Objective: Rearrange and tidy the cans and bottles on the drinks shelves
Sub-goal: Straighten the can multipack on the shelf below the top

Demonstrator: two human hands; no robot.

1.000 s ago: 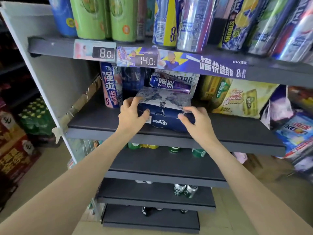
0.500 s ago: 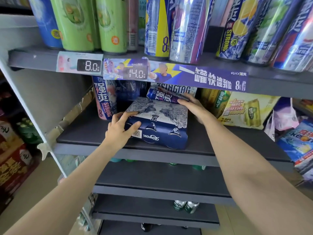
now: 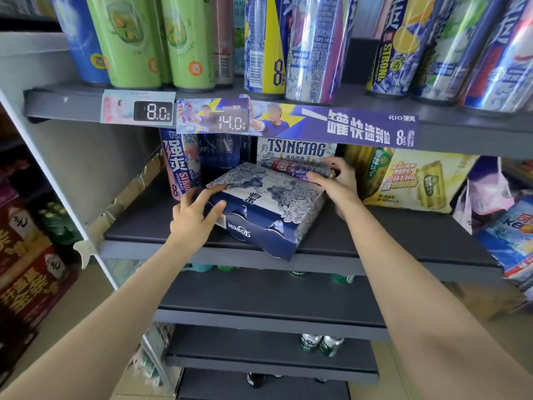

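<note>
A dark shelf (image 3: 375,235) is being viewed from above, with two bare arms reaching onto it. A blue and white pack (image 3: 268,206) of cans is lying flat on the shelf, turned at an angle, its near corner sticking out past the shelf's front edge. The pack's left near corner is being gripped by the left hand (image 3: 193,217) — thumb on the side, fingers over the top. A purple can (image 3: 300,168) is lying on its side on the back of the pack, and it is being clasped by the right hand (image 3: 337,183), fingers curled round its right end. Behind the pack, a Tsingtao box (image 3: 297,153) is standing; left of the pack, a tall can (image 3: 178,166) is standing upright. Right of the pack, a yellow carton (image 3: 415,180) is sitting. Above the shelf, a row of tall cans (image 3: 314,47) is standing over price tags (image 3: 155,112).
</note>
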